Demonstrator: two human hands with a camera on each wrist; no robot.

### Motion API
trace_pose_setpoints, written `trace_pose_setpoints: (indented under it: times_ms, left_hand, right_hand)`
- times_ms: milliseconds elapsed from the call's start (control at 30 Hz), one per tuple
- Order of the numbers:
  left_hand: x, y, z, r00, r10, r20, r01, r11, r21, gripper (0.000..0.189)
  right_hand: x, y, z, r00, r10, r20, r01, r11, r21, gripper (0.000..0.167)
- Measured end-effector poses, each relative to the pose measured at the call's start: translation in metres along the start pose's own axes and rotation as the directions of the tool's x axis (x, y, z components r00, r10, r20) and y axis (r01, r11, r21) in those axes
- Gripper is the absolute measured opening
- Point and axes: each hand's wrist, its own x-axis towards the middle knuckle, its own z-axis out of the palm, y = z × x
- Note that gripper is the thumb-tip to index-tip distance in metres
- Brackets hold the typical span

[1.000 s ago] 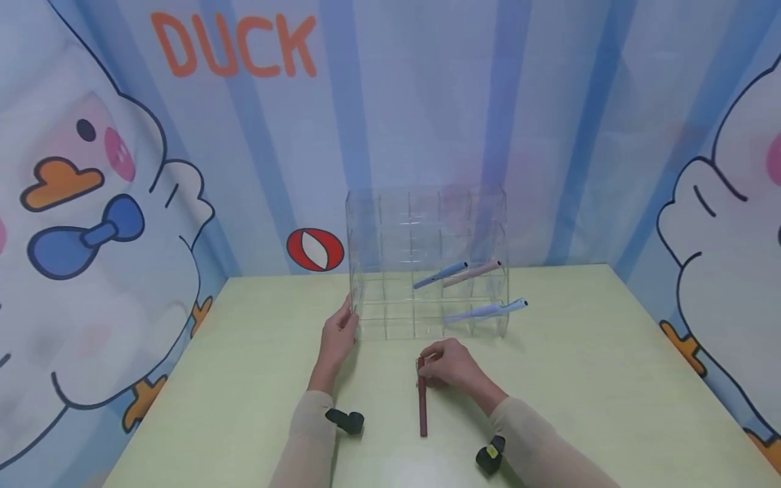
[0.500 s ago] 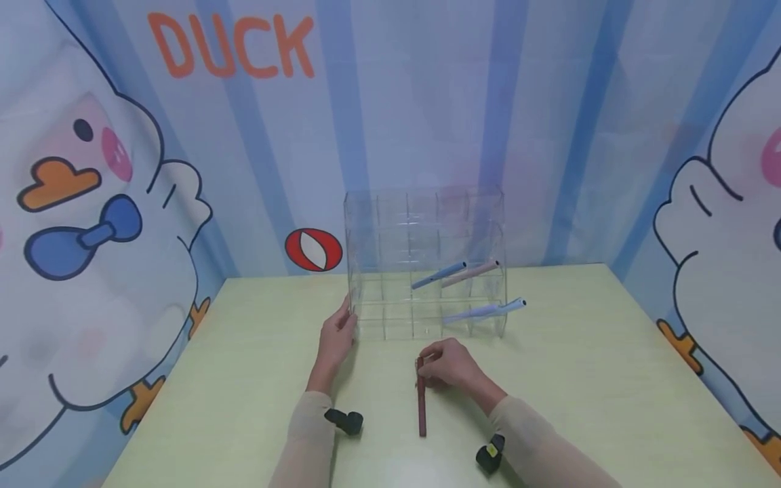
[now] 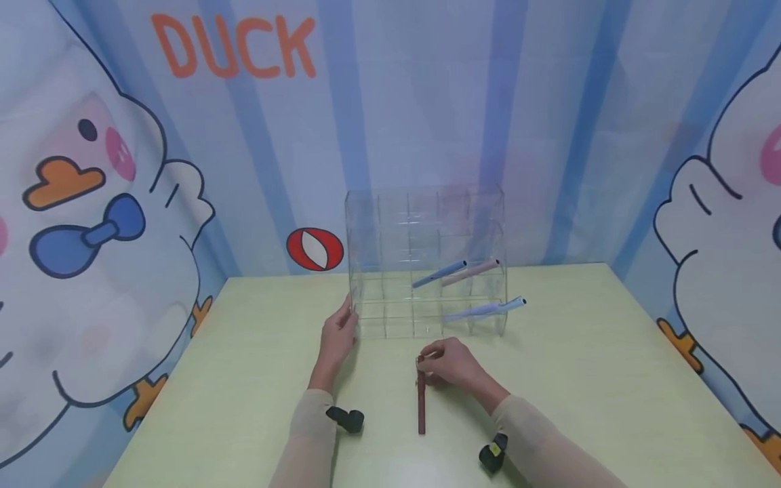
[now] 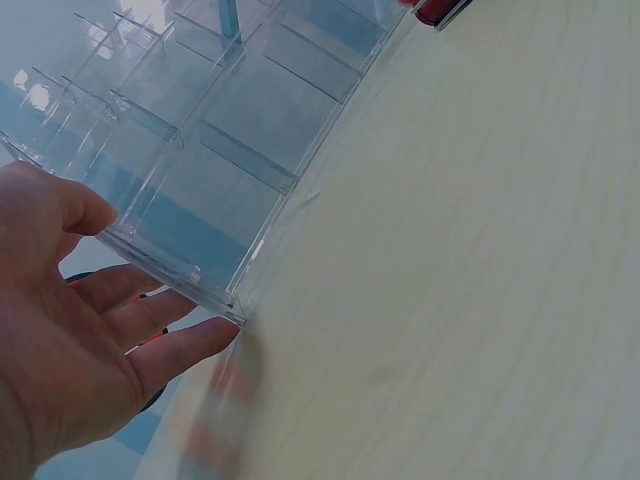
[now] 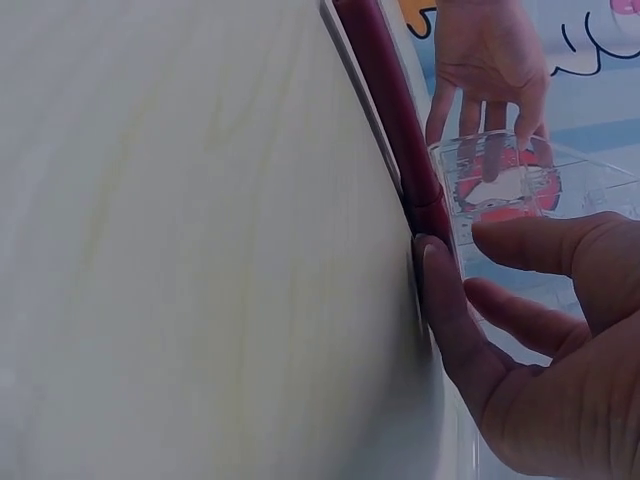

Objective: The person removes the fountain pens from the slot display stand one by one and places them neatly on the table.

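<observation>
A clear plastic pen rack point(image 3: 396, 301) with rows of compartments stands at the back of the table. My left hand point(image 3: 337, 335) holds its left side low down; in the left wrist view the thumb is at the front edge of the side wall point(image 4: 165, 266) and the fingers lie along its outside. In front of the rack, a dark red pen point(image 3: 422, 410) lies lengthwise on the table. My right hand point(image 3: 453, 364) pinches its far end, and a metal clip shows along the pen point(image 5: 390, 95) in the right wrist view.
A blue pen point(image 3: 439, 274) and a pink pen point(image 3: 472, 272) slant out of one row of the rack. Below them, a lilac pen point(image 3: 476, 312) and a light blue pen point(image 3: 512, 306) jut out to the right. A duck-print cloth point(image 3: 427, 88) hangs behind.
Both hands keep their places. The dark red pen is very slightly farther from me, with the right hand still at its far end.
</observation>
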Motion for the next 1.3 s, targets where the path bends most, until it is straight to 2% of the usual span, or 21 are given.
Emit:
trace_pose_setpoints:
  times_ms: [300, 400, 500, 667, 1000, 1133, 1300]
  left_hand:
    - [0.000, 0.000, 0.001, 1.000, 0.002, -0.003, -0.002, 1.000, 0.003, 0.052]
    - [0.001, 0.000, 0.001, 1.000, 0.018, -0.007, -0.017, 1.000, 0.006, 0.052]
    - [0.001, 0.000, 0.001, 0.999, 0.036, -0.014, -0.036, 0.999, 0.012, 0.051]
    - [0.002, 0.000, 0.000, 0.999, 0.028, -0.023, -0.028, 1.000, 0.013, 0.051]
    - [0.000, -0.003, -0.001, 0.999, 0.025, -0.027, -0.025, 1.000, -0.007, 0.051]
    - [0.001, -0.004, -0.001, 0.999, 0.032, -0.029, -0.033, 0.999, -0.012, 0.050]
    - [0.000, -0.003, -0.001, 0.999, 0.041, -0.032, -0.041, 0.999, -0.019, 0.050]
  right_hand:
    - [-0.009, -0.004, -0.016, 0.998, 0.005, -0.058, -0.008, 0.999, -0.052, 0.036]
    - [-0.011, -0.007, -0.022, 0.997, 0.010, -0.076, -0.012, 0.999, -0.030, 0.038]
    - [-0.013, -0.011, -0.030, 0.996, -0.017, -0.087, 0.016, 1.000, -0.010, 0.040]
    - [-0.015, -0.018, -0.044, 0.994, -0.059, -0.091, 0.059, 0.998, -0.003, 0.041]
    - [-0.013, -0.025, -0.065, 0.989, -0.065, -0.134, 0.072, 0.996, 0.050, 0.043]
    - [-0.013, -0.029, -0.073, 0.979, -0.082, -0.184, 0.094, 0.994, 0.059, 0.044]
    - [-0.011, -0.033, -0.081, 0.945, -0.101, -0.312, 0.133, 0.988, 0.083, 0.040]
